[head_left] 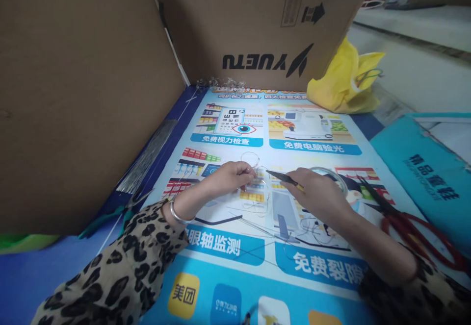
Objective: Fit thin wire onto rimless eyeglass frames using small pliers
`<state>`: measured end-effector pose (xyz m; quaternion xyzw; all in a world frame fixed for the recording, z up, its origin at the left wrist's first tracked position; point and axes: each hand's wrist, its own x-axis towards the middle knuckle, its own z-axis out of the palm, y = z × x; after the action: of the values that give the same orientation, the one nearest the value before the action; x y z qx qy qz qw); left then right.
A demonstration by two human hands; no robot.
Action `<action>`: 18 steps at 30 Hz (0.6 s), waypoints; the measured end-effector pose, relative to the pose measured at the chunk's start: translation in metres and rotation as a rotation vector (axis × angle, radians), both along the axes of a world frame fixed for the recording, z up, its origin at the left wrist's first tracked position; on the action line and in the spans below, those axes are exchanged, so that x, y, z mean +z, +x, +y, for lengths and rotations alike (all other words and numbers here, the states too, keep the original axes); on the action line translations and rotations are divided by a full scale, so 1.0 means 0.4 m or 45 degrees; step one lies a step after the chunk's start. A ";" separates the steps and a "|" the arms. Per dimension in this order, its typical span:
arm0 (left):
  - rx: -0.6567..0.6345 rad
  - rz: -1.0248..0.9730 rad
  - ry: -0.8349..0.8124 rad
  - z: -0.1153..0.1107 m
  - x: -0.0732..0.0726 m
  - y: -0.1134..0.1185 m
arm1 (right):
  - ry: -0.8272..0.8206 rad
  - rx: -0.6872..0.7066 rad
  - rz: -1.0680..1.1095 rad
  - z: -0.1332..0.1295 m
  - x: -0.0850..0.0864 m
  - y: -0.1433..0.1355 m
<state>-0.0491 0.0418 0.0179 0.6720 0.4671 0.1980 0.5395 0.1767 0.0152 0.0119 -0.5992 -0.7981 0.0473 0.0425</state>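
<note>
Thin wire, bent into loops, is pinched between the fingertips of my left hand. My right hand is wrapped round a pair of long-nose pliers with a yellowish handle. The dark jaws point left at the upper part of the wire loop, close to my left fingertips; whether they grip the wire is too small to tell. Under both hands lies a printed poster sheet. Several loose thin wires are spread on it below the hands.
Red-handled scissors lie right, near a teal shoe box. A clear ring sits behind my right hand. Teal-handled pliers and a wire bundle are left. Cardboard, wire scraps and a yellow bag stand behind.
</note>
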 end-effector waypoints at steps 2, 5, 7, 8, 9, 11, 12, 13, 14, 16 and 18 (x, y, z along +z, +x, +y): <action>0.016 -0.026 -0.039 -0.001 0.004 0.000 | -0.021 -0.003 0.031 0.001 0.000 -0.001; 0.037 -0.065 -0.091 -0.003 0.011 0.000 | -0.043 -0.018 0.067 0.002 0.001 -0.002; 0.056 -0.082 -0.139 -0.004 0.016 0.000 | -0.054 -0.028 0.093 0.003 0.002 -0.002; 0.074 -0.096 -0.167 -0.005 0.018 0.001 | -0.058 -0.034 0.107 0.003 0.003 -0.002; 0.095 -0.120 -0.199 -0.005 0.018 0.000 | -0.062 -0.041 0.120 0.004 0.004 -0.001; 0.131 -0.205 -0.262 -0.004 0.016 -0.001 | -0.071 -0.059 0.145 0.004 0.006 -0.001; 0.143 -0.255 -0.289 -0.003 0.013 -0.001 | -0.075 -0.069 0.157 0.005 0.007 0.000; 0.149 -0.301 -0.314 -0.002 0.010 -0.002 | -0.079 -0.075 0.167 0.004 0.008 0.000; 0.152 -0.338 -0.336 -0.002 0.007 -0.003 | -0.078 -0.080 0.175 0.004 0.008 -0.001; 0.158 -0.369 -0.368 -0.001 0.002 -0.005 | -0.068 -0.074 0.181 0.003 0.009 -0.002; 0.171 -0.363 -0.378 -0.002 0.001 -0.004 | -0.057 -0.055 0.179 0.002 0.009 -0.004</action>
<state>-0.0507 0.0409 0.0183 0.5177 0.4538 0.2554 0.6788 0.1753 0.0159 0.0156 -0.6123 -0.7787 0.1061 0.0861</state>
